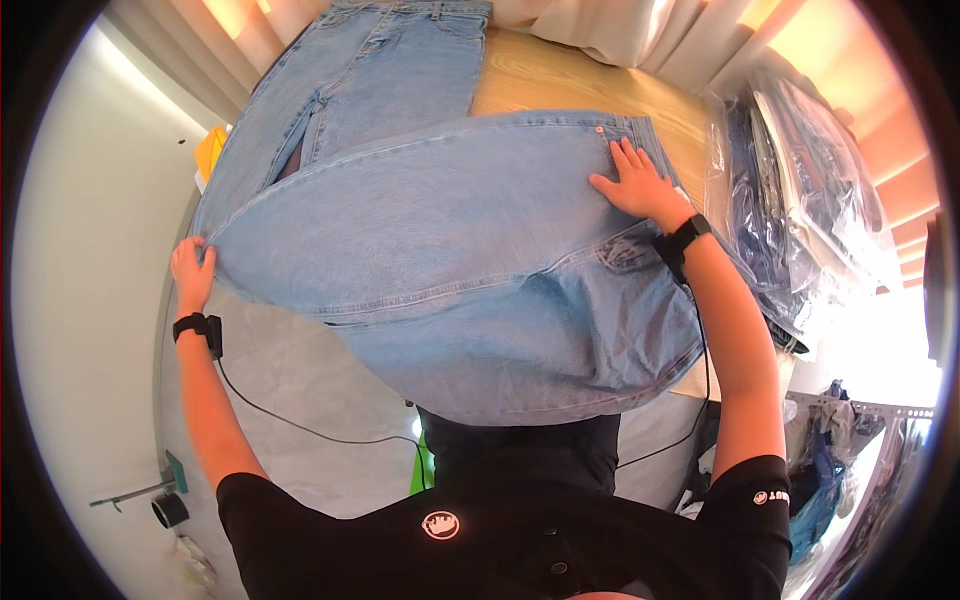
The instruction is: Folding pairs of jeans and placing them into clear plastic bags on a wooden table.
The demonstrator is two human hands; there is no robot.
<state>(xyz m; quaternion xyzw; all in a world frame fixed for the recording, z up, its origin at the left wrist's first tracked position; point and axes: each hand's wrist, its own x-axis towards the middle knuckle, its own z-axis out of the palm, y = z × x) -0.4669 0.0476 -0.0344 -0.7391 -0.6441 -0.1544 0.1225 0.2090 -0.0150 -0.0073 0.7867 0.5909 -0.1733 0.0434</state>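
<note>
head view — left fingers [191, 247] pinching jeans [390, 240], right fingers [628, 160] spread flat atop, clear bags [835, 160] holding clothes [742, 160]

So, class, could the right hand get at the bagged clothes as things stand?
Probably yes: the right hand rests open on the nearer jeans, and nothing tall seems to stand between it and the bagged clothes.

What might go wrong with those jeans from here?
The left hand holds the front jeans at one end, so that end might slip free. Their lower part droops toward the person's black clothing and could pull them askew. The cable below the right wristband runs beside the denim and might snag.
</note>
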